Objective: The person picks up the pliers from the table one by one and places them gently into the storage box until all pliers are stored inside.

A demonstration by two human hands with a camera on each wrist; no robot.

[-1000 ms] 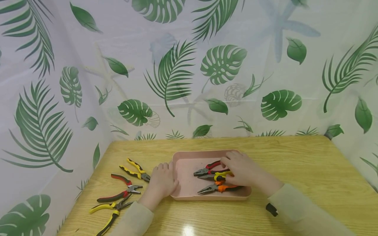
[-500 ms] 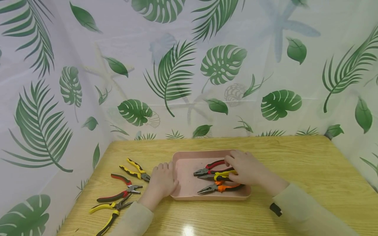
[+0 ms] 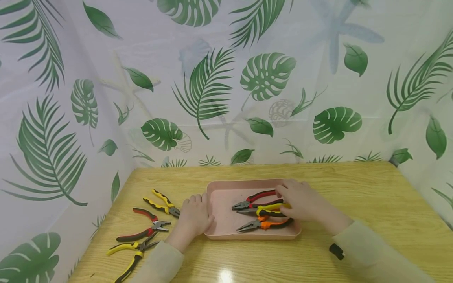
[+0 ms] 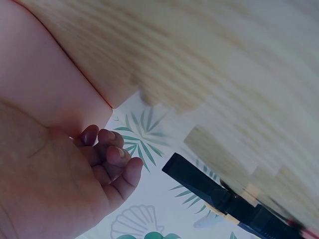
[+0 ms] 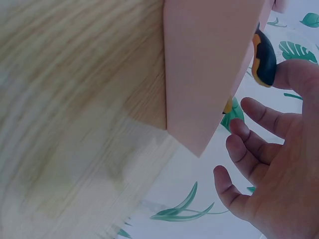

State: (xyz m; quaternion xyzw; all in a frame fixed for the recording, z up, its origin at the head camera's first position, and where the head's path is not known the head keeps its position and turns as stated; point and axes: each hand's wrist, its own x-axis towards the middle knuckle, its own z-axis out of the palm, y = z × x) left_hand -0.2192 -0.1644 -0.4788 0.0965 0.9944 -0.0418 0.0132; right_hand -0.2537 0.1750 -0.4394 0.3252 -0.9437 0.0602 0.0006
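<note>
My left hand (image 3: 194, 217) grips the left wall of a pink tray (image 3: 226, 237), thumb over the rim and fingers outside. Three pliers lie in the tray: red-and-black combination pliers (image 3: 242, 205), yellow-and-black pliers (image 3: 269, 212) with a dark pointed nose, and orange-and-black long-nose pliers (image 3: 250, 226). Over the tray's right end is my right hand (image 3: 301, 200), above the handle ends. In the right wrist view its fingers are spread and loosely bent, the thumb against or close beside a dark handle (image 5: 264, 59); contact is unclear.
Left of the tray lie yellow-and-black pliers (image 3: 166, 206), red-and-black combination pliers (image 3: 155, 226) and yellow-and-black long-nose pliers (image 3: 141, 247), handles spread. They sit close to my left forearm. A leaf-patterned cloth (image 3: 226, 98) hangs behind the wooden table (image 3: 371, 196).
My right hand has drawn rightward off the handles, uncovering more of the red, yellow and orange ones. The left hand, the tray and the pliers have stayed in place.
</note>
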